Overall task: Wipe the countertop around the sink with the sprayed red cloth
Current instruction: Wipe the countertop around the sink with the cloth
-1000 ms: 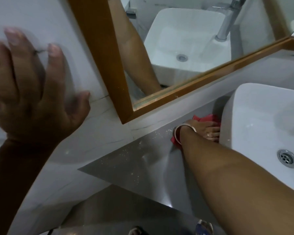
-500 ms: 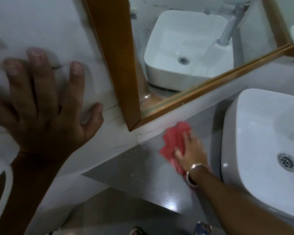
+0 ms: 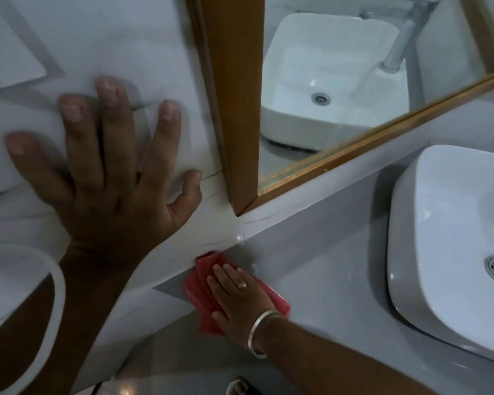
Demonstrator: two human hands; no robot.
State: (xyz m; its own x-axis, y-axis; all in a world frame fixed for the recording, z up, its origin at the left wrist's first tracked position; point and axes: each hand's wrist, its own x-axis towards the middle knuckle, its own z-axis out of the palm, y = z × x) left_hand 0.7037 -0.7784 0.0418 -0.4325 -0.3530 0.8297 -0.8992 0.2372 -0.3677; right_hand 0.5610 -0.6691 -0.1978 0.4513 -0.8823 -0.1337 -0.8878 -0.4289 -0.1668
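Observation:
The red cloth (image 3: 200,286) lies flat on the grey countertop (image 3: 325,280) at its far left end, against the white wall. My right hand (image 3: 237,297) presses down on the cloth with fingers spread, a ring on one finger and a metal bangle at the wrist. My left hand (image 3: 109,178) rests flat with fingers apart on the white marble wall, left of the mirror frame. The white basin (image 3: 445,252) stands on the counter to the right of the cloth, apart from it.
A wood-framed mirror (image 3: 234,109) hangs above the counter and reflects the basin and a chrome tap. A white rounded rim (image 3: 54,295) shows at the lower left. The counter's left edge drops off just beyond the cloth; a sandalled foot (image 3: 240,387) stands below.
My right hand has slid the red cloth leftwards, from beside the basin to the counter's left end. The left hand stays on the wall while the view shifted.

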